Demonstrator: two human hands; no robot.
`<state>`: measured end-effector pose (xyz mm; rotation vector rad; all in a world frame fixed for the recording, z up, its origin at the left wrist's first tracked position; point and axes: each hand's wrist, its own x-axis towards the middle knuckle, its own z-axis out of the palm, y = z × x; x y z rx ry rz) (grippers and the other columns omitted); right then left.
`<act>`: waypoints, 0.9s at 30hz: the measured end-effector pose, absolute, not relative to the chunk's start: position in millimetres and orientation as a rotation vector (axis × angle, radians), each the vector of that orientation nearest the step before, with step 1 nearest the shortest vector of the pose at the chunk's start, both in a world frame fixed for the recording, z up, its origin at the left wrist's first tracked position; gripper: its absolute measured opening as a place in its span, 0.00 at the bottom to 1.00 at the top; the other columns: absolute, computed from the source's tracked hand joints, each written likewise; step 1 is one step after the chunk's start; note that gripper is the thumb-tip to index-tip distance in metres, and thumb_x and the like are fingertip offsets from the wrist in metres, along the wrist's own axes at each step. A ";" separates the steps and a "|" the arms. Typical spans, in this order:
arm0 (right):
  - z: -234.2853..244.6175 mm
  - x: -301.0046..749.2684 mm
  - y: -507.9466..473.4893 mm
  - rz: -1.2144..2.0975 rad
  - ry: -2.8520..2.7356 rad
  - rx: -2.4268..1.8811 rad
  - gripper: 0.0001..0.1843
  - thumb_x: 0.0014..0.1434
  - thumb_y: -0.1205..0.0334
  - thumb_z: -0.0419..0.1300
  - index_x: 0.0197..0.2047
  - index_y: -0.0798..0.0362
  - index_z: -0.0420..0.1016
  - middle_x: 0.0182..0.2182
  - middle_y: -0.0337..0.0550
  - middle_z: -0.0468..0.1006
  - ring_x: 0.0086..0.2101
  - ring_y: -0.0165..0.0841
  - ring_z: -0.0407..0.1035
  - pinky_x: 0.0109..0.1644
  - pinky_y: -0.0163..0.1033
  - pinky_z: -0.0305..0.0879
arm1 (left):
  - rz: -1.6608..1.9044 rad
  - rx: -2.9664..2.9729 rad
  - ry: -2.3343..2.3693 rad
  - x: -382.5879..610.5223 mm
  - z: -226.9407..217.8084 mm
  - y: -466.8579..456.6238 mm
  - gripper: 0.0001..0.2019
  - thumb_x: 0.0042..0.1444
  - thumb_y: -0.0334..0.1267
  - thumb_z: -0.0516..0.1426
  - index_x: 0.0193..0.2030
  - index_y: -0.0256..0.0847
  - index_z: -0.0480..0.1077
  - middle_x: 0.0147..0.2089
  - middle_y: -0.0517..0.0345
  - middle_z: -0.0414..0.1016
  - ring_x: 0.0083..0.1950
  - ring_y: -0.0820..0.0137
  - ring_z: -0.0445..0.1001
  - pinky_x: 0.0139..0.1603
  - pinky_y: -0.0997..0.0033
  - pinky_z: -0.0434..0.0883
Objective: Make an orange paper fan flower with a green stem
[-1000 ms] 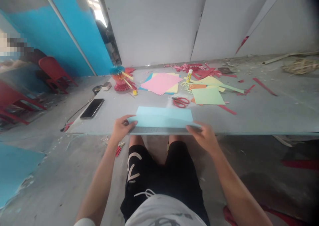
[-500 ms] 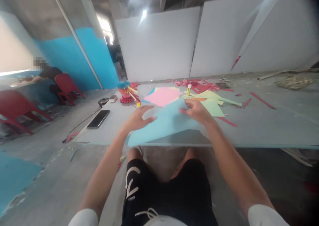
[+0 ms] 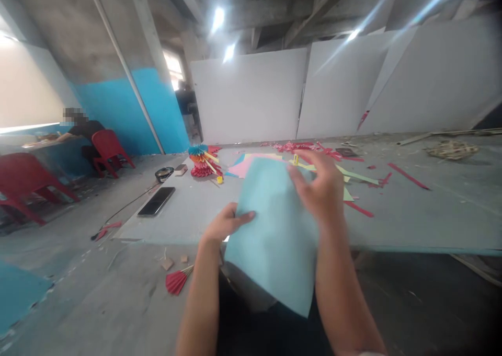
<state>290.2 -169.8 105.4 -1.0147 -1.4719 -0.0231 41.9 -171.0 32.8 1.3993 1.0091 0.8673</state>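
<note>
A light blue sheet of paper is held up and tilted over the table's front edge, its lower corner hanging above my lap. My left hand grips its left edge, thumb on the front face and the other fingers behind. At the upper right edge of the sheet is my right hand, slightly blurred. Its thumb and fingers are spread apart, with the thumb over the paper's face. Behind the sheet, pink paper is partly covered.
A phone lies on the table's left. Beyond it stand a folded-paper ornament and a yellow glue stick. Red paper strips are scattered right. A red paper fan is on the floor. Someone sits by a red chair.
The blue sheet has turned from lying across the table to standing more upright, closer to me. My left hand has closed on its edge, and my right hand has come nearer. The view has tilted up.
</note>
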 end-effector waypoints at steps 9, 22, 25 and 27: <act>32.3 241.9 -242.3 0.361 -1.406 -1.043 0.40 0.66 0.44 0.59 0.76 0.41 0.49 0.70 0.52 0.61 0.68 0.54 0.56 0.68 0.65 0.59 | 1.327 1.128 0.988 40.4 4.2 -235.0 0.17 0.50 0.51 0.71 0.41 0.42 0.81 0.37 0.53 0.83 0.36 0.60 0.80 0.38 0.61 0.79; 17.3 231.2 -224.8 0.631 -1.308 -1.004 0.41 0.63 0.35 0.58 0.72 0.46 0.61 0.67 0.54 0.68 0.66 0.51 0.61 0.66 0.59 0.63 | 1.322 1.161 0.869 67.5 -5.1 -217.8 0.15 0.55 0.46 0.69 0.42 0.37 0.78 0.37 0.55 0.80 0.34 0.69 0.76 0.35 0.70 0.74; 18.7 231.2 -227.2 0.569 -1.274 -1.084 0.45 0.59 0.38 0.64 0.73 0.47 0.60 0.67 0.55 0.66 0.66 0.53 0.61 0.66 0.60 0.62 | 1.280 1.185 0.821 76.8 -1.4 -220.4 0.14 0.55 0.44 0.69 0.43 0.38 0.78 0.38 0.55 0.80 0.34 0.70 0.75 0.36 0.71 0.74; 19.2 230.3 -228.4 0.618 -1.191 -1.078 0.52 0.57 0.40 0.66 0.77 0.46 0.49 0.65 0.55 0.69 0.62 0.51 0.66 0.64 0.58 0.65 | 1.271 1.192 0.790 79.8 0.0 -222.8 0.18 0.53 0.42 0.70 0.50 0.41 0.77 0.43 0.54 0.81 0.39 0.67 0.77 0.40 0.69 0.76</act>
